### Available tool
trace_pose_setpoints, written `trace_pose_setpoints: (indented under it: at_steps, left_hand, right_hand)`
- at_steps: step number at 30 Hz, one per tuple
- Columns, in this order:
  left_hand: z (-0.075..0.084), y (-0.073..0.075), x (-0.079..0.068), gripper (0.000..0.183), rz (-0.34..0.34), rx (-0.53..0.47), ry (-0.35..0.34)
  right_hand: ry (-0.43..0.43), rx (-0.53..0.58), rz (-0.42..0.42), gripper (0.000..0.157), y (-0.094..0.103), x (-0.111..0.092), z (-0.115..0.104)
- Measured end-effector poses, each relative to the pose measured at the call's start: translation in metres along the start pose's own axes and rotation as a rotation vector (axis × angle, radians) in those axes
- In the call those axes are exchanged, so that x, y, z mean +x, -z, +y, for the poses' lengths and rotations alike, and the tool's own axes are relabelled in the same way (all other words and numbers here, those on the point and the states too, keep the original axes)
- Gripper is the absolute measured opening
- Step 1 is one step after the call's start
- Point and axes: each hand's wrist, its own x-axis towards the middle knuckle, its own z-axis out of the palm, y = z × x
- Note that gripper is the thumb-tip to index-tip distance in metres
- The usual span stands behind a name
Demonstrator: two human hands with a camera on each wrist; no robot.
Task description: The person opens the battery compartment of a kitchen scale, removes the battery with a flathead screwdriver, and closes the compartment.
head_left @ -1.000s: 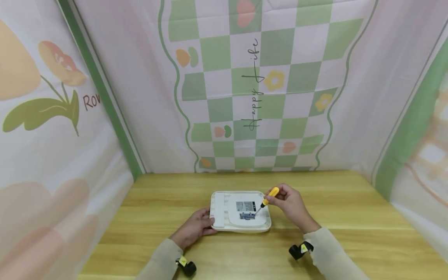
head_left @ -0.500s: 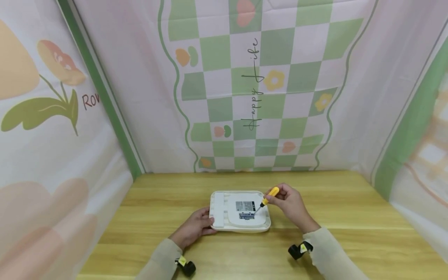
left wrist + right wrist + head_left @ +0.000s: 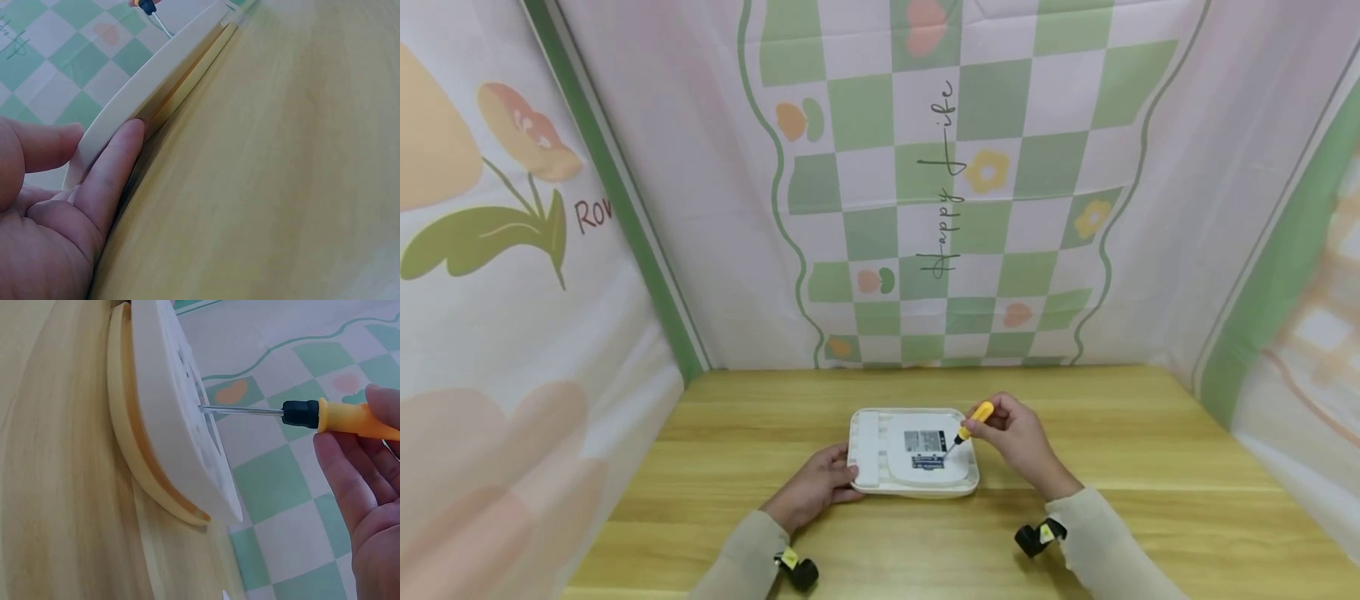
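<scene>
A white, flat, rounded device [image 3: 868,450] lies underside up on the table, with a printed label [image 3: 919,442] and an opening holding dark blue batteries [image 3: 928,462]. At its left edge my left hand [image 3: 816,487] grips the rim, the thumb above and a finger beneath, as the left wrist view shows. My right hand [image 3: 1018,437] holds a yellow-handled screwdriver [image 3: 980,411] between thumb and fingers. The shaft [image 3: 244,410] slants down, its tip at the right end of the battery opening. Whether the tip touches a battery or the opening's edge is hard to tell.
The wood-grain table [image 3: 760,408] extends around the device on all sides. Behind it hangs a green-and-white checked cloth [image 3: 925,208], with printed cloth walls left and right. A small black camera [image 3: 1037,537] is strapped at the right wrist, another at the left.
The screwdriver's handle and my right hand have shifted very slightly left. My left hand keeps its grip on the device, which stays in place.
</scene>
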Motion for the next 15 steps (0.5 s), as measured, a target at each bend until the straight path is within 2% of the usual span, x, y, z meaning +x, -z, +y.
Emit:
trace_pose_setpoints:
  at_steps: [3, 9, 15]
  left_hand:
    - [-0.001, -0.001, 0.0, 0.057, -0.01, 0.001, -0.002]
    - [0.0, -0.001, -0.003, 0.057, 0.011, 0.014, 0.006]
    - [0.001, -0.002, -0.001, 0.059, 0.023, 0.021, 0.007]
  right_hand:
    - [-0.009, 0.011, 0.004, 0.028, 0.002, -0.002, 0.004]
    - [-0.053, 0.19, 0.032, 0.034, 0.005, -0.008, 0.018]
    - [-0.098, 0.267, 0.078, 0.039, 0.004, -0.013, 0.023]
